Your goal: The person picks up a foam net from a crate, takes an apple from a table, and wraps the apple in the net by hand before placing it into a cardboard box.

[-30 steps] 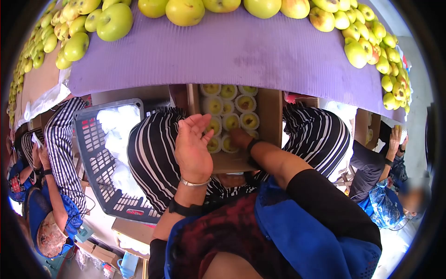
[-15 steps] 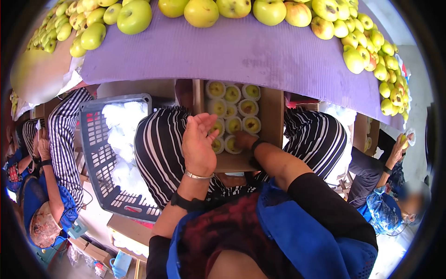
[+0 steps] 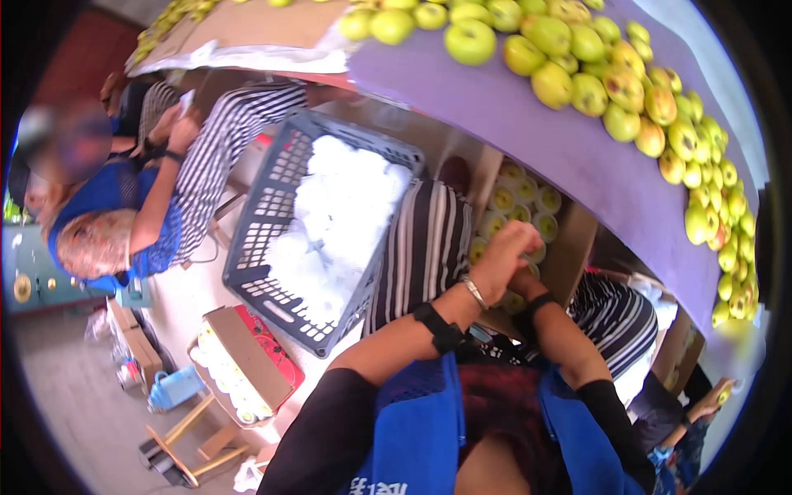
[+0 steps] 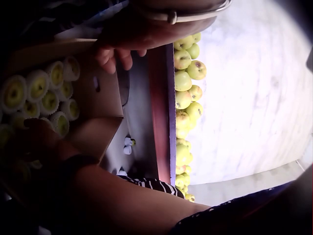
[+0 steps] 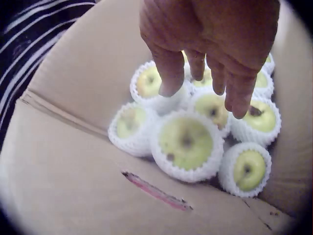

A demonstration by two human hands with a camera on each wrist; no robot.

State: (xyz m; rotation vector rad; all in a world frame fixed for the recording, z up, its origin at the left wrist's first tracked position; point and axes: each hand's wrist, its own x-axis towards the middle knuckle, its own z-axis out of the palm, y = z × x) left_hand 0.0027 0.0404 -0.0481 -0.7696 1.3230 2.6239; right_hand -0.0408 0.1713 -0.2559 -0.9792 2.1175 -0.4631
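Between the person's knees stands a cardboard box [image 3: 577, 266] packed with green apples in white foam nets [image 5: 187, 142]. My right hand [image 5: 210, 44] is over these apples, its fingers pointing down among them and nothing gripped between them. In the head view most of the right hand [image 3: 523, 285] is hidden behind the left. My left hand [image 3: 505, 257] hovers above the box with loosely bent fingers and holds nothing. The left wrist view has the left hand's fingers [image 4: 111, 59] near the box's far side.
A dark plastic crate [image 3: 247, 239] full of white foam nets [image 3: 338, 206] stands left of the knees. Bare apples [image 3: 553, 82] line the purple-covered table [image 3: 462, 99] ahead. Another box of netted apples [image 3: 227, 371] lies on the floor. A person in blue [image 3: 124, 223] sits at left.
The head view has swung left, bringing the crate and floor box further in. My left hand has come across in front of the right hand, which stays at the apples in the box.
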